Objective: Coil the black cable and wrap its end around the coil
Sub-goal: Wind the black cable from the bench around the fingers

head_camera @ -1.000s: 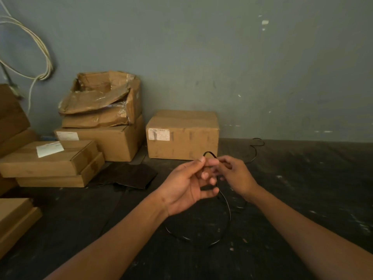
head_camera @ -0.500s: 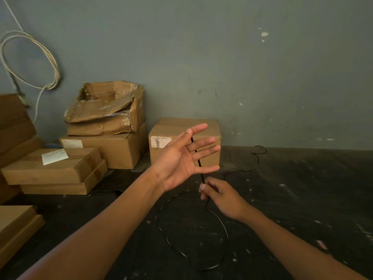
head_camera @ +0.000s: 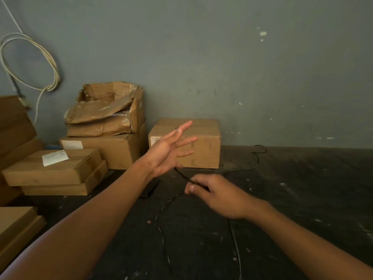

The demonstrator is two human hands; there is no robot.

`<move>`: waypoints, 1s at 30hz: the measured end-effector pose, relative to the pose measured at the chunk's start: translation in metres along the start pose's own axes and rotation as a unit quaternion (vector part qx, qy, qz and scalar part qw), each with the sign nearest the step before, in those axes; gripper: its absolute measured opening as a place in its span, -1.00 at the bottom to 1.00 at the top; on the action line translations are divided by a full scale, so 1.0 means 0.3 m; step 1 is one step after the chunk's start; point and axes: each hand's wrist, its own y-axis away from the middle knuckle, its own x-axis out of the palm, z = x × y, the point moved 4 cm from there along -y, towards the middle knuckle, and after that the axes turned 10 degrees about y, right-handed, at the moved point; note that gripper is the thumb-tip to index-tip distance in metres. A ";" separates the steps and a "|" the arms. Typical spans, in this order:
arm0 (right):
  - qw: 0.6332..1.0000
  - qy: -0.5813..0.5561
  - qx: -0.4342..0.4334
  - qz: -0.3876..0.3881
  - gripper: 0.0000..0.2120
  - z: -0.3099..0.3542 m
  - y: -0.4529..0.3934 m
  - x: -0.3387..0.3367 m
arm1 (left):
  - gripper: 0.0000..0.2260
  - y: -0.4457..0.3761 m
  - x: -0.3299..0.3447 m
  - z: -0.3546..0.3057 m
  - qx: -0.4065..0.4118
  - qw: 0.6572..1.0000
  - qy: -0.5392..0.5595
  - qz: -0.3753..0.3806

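Note:
A thin black cable [head_camera: 182,175] runs over my left hand [head_camera: 168,151], which is raised with its fingers spread straight; the cable's tip shows at the base of the index finger. From under that palm the cable slants down into my right hand [head_camera: 218,196], whose fingers and thumb pinch it. Below both hands a large loose loop of the cable [head_camera: 161,225] hangs toward the dark floor. The far part of the cable [head_camera: 257,158] trails along the floor to the wall at the right.
Cardboard boxes stand against the grey wall: a single box [head_camera: 187,142] right behind my left hand, a torn stack [head_camera: 107,126] to its left, flat boxes [head_camera: 54,170] at the far left. A white cable coil [head_camera: 30,61] hangs on the wall.
My hands were joined at the cable a second ago. Since then my left hand has opened and spread with the cable across it, and my right hand has drawn the cable down and to the right.

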 end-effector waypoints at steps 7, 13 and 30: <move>0.996 0.059 0.019 -0.067 -0.91 0.016 -0.030 -0.253 | -0.60 0.093 0.042 0.102 -0.094 0.992 -0.002 0.086; 0.985 0.101 0.002 -0.137 -0.84 0.044 -0.064 -0.385 | -0.60 0.129 0.100 0.135 -0.149 0.978 0.034 0.142; 0.984 0.018 -0.037 -0.175 -0.97 -0.017 -0.115 -0.378 | -0.59 0.156 0.211 0.162 -0.148 0.951 0.153 0.224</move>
